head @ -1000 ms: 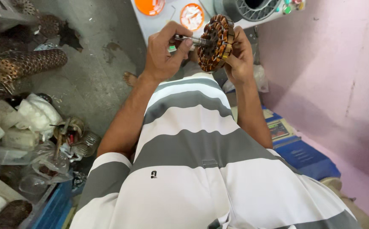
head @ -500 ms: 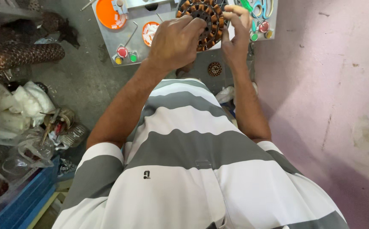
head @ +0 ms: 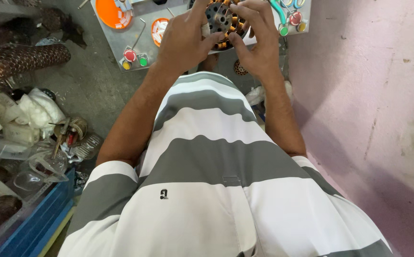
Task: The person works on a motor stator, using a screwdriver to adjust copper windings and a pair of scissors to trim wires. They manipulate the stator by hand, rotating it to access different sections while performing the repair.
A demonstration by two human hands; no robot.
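Both hands wrapped around a round grey metal stator with copper windings (head: 223,21), left hand (head: 185,40) and right hand (head: 257,40) fingers curled on its rim. Held above the near edge of the grey metal worktop (head: 116,40). Pink wall (head: 369,85) close on the right.

Grey-and-white striped shirt (head: 216,176); above it, a metal-grey stator (head: 223,21) with copper-orange windings. Left of the stator: an orange dish (head: 109,14), then 1 red button (head: 130,55), 1 green button (head: 143,61).

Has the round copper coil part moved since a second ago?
Yes. The coil part, in both hands, went from beside the grey panel to over it.
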